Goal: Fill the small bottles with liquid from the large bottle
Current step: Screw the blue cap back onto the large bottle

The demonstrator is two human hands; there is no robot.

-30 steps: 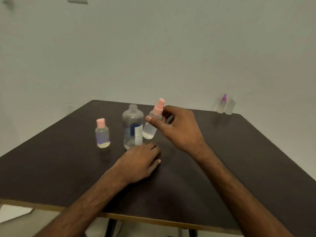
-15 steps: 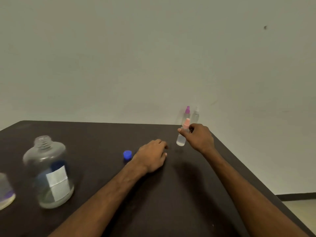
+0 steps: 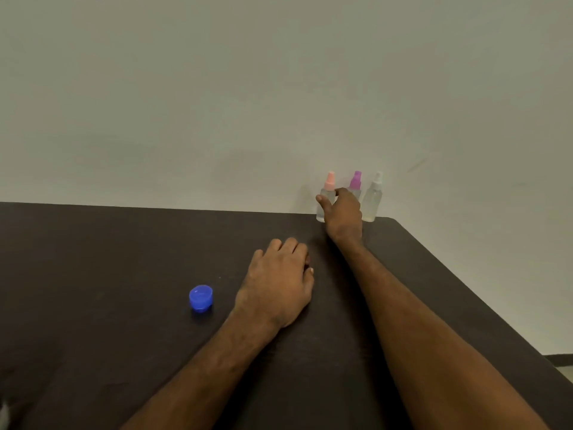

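Three small spray bottles stand in a row at the far right corner of the surface, against the wall: pink-capped bottle, purple-capped bottle, white-capped bottle. Right hand hides most of the purple-capped bottle; its thumb and fingers seem curled round the pink-capped bottle, contact partly hidden. Left hand rests palm down, fingers loosely curled, holding nothing. Blue cap lies near it.

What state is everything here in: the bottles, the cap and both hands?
Pink-capped bottle: upright, capped, held by the right hand.
Purple-capped bottle: upright, capped, partly hidden.
White-capped bottle: upright, capped.
Blue cap: lying loose on the table.
Left hand: resting on table, holding nothing.
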